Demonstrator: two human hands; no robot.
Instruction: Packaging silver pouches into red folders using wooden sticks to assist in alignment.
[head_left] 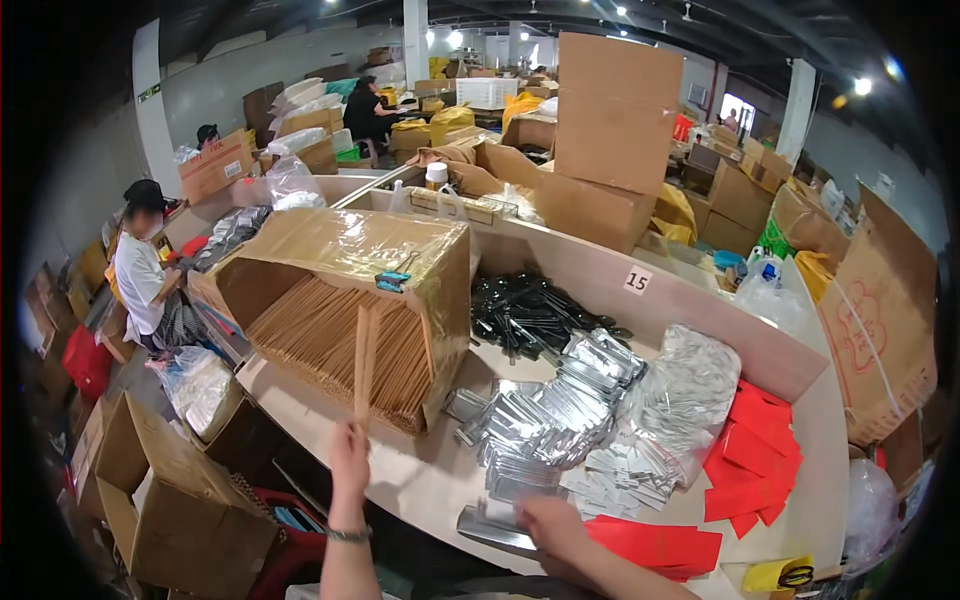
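My left hand [350, 455] is closed around the lower end of a long, narrow brown cardboard strip [367, 350], which stands upright before an open box. Inside that cardboard box [350, 235], lying on its side, many similar brown strips [320, 325] are packed in rows. At the near table edge, my right hand [550, 525] is curled, its fingertips blurred, against a silver foil packet [495, 528]. Just beyond it spreads a heap of silver packets [550, 415]. Red paper pieces [655, 545] lie to the right of that hand.
Black glossy pieces [530, 310] are piled by the table's partition [590, 265]. A clear bag [690, 385] and more red pieces [755, 455] lie at right. Open cartons [190, 500] stand at lower left. A co-worker in white [140, 270] is at far left.
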